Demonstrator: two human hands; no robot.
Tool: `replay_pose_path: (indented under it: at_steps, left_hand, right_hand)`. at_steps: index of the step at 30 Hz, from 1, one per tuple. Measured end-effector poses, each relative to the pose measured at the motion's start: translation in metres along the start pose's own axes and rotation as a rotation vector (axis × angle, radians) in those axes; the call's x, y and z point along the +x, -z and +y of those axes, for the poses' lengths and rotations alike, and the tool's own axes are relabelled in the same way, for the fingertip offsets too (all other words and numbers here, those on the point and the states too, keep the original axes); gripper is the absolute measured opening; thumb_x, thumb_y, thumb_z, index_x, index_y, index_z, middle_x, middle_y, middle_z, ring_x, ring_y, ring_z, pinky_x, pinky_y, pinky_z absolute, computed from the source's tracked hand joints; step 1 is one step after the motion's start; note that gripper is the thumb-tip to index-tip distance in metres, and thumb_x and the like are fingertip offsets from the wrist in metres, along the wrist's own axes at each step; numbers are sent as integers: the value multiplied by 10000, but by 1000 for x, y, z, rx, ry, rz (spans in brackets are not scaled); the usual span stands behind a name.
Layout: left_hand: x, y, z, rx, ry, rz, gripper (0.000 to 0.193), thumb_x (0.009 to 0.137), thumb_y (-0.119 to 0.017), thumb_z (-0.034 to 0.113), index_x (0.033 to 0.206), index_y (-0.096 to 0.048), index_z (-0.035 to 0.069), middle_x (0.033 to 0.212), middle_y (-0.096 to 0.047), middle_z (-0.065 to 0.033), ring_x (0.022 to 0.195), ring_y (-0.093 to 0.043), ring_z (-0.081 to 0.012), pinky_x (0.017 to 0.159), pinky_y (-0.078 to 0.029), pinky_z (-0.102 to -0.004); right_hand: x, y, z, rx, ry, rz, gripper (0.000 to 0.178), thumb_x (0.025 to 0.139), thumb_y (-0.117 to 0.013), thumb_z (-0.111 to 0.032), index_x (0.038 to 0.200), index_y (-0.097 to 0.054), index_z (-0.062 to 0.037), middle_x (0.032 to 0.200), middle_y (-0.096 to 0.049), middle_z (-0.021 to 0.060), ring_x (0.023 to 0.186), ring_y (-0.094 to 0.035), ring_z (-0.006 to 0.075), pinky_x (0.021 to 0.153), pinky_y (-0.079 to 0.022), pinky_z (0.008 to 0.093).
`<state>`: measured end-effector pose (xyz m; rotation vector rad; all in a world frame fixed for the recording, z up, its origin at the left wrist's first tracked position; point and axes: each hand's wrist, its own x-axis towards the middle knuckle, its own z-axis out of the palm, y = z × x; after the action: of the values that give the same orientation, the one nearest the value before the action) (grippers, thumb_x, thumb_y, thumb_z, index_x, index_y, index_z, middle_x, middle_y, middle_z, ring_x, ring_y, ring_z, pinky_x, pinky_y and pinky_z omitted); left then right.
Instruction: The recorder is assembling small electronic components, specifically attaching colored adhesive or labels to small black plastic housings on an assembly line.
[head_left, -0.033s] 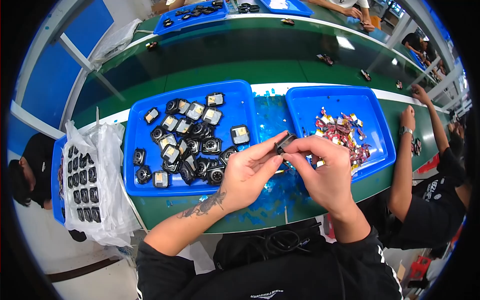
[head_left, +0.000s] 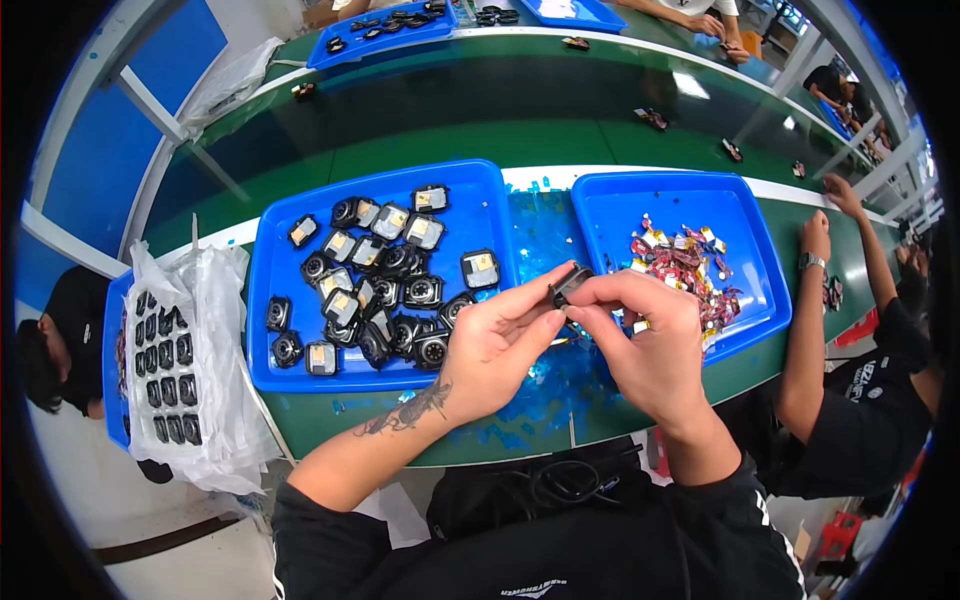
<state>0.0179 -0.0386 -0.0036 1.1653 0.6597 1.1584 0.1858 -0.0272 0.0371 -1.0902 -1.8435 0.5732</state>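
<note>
My left hand and my right hand meet above the table's front edge. Together they pinch a small black square case between their fingertips. Just left of it lies a blue tray holding several black square cases, some with pale faces. To the right, a second blue tray holds a heap of small red and yellow parts. Blue film scraps cover the table between the trays.
A green conveyor belt runs behind the trays, with more blue trays beyond it. At far left, a plastic-lined tray holds rows of black parts. A co-worker's arm rests at the right; another person sits left.
</note>
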Motion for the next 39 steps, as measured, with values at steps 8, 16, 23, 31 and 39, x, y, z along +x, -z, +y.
replay_pose_path:
  at_steps: [8, 16, 23, 31, 39]
  left_hand:
    - [-1, -1, -3, 25, -20, 22, 448, 962, -504, -12, 1397, -409, -61, 1301, -558, -136, 1180, -533, -145, 1029, -422, -290]
    - [-1, 0, -3, 19, -26, 20, 447, 970, -496, 0, 1404, -403, -55, 1312, -552, -149, 1188, -531, -153, 1027, -422, -288]
    - [-2, -3, -5, 58, 2, 15, 445, 974, -492, 9, 1406, -405, -48, 1293, -563, -127, 1166, -536, -139, 1008, -430, -276]
    - [-6, -2, 0, 298, -4, 25, 402, 981, -502, 61, 1373, -477, -22, 1157, -639, -73, 1007, -561, -64, 891, -454, -214]
    - [5, 0, 0, -81, 49, 92, 396, 993, -466, 42, 1372, -433, -68, 1292, -562, -148, 1140, -564, -165, 986, -478, -323]
  right_hand:
    - [3, -3, 1, 14, -16, -14, 128, 748, -725, 28, 862, -700, -23, 753, -669, 81, 610, -618, 183, 551, -469, 291]
    - [5, -2, -2, 8, -69, -43, 109, 758, -719, 18, 856, -699, -23, 749, -668, 76, 596, -602, 157, 553, -463, 281]
    - [4, -2, 5, 38, -106, -42, 89, 743, -737, -9, 811, -680, -19, 757, -677, 80, 591, -600, 152, 536, -466, 260]
    - [2, 7, 0, -170, -67, -13, 264, 666, -800, -38, 708, -539, -31, 654, -523, 45, 555, -506, 153, 508, -427, 260]
    - [12, -8, 23, 156, -60, 42, 260, 728, -773, -27, 851, -544, -23, 800, -534, 30, 708, -536, 125, 628, -448, 243]
